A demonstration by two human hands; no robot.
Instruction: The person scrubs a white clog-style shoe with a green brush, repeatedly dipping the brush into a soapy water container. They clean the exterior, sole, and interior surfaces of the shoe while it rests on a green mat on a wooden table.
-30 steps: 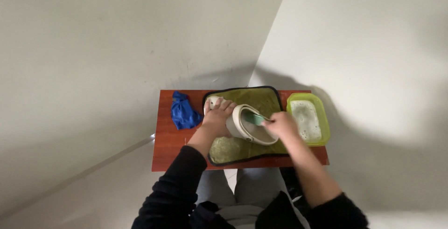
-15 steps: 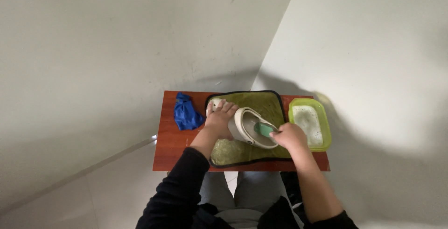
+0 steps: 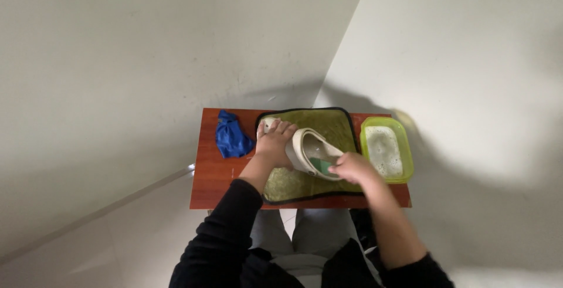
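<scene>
A cream slipper (image 3: 308, 147) lies tilted on a green mat (image 3: 331, 125) on a small red-brown table (image 3: 212, 173). My left hand (image 3: 274, 145) grips the slipper's heel end and holds it against the mat. My right hand (image 3: 350, 168) holds a green brush (image 3: 321, 165) whose tip touches the slipper's strap side. Both sleeves are black.
A lime green tub (image 3: 386, 149) of foamy water stands at the table's right end, close to my right hand. A crumpled blue cloth (image 3: 230, 136) lies at the left end. Pale walls meet in a corner behind the table; my knees are under the front edge.
My right hand with the brush has moved down along the slipper towards me. My left hand stays on the slipper's end.
</scene>
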